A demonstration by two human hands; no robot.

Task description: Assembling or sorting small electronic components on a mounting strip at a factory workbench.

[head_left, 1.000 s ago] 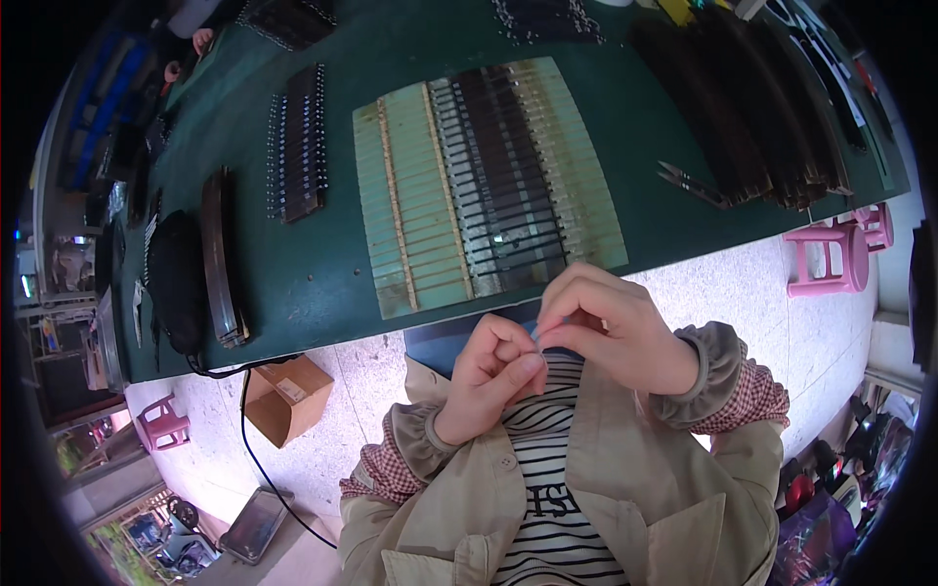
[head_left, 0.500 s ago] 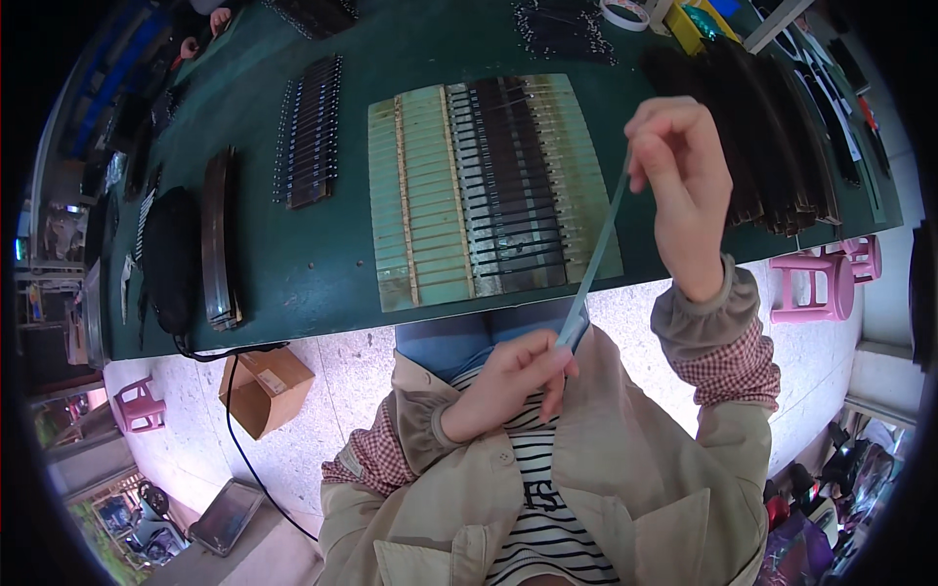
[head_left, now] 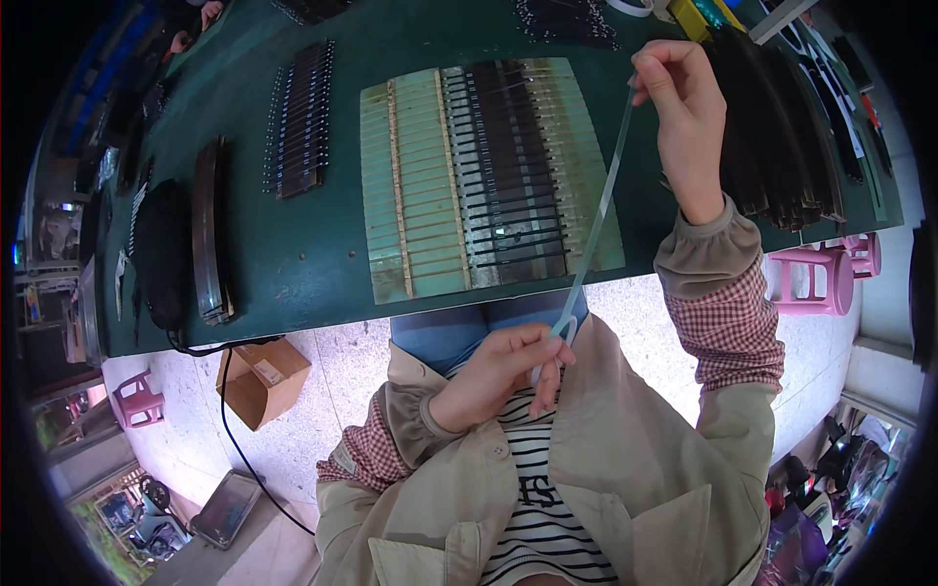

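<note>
A narrow, translucent pale strip of tape (head_left: 598, 226) runs taut and slanting between my two hands. My left hand (head_left: 508, 369), in front of my body below the table edge, pinches its lower end, where a small loop of the strip shows by the fingers. Higher up and to the right, over the table, my right hand (head_left: 684, 117) grips the upper end between thumb and fingers. Just left of the strip lies a pale green grooved board (head_left: 430, 210). Dark flat strips (head_left: 518, 166) with rows of thin black leads lie across the board's right half.
Long dark strips (head_left: 772, 146) are heaped at the table's right. A dark leaded panel (head_left: 303, 117), a brown strip bundle (head_left: 209, 234) and a black pouch (head_left: 163, 254) lie left. Another person's hand (head_left: 210, 12) is at the far left. Pink stools (head_left: 816, 283) stand right, a cardboard box (head_left: 262, 383) below.
My right hand has moved up and away, drawing the strip longer between the hands. A loop now shows at my left hand. The whole view has shifted slightly.
</note>
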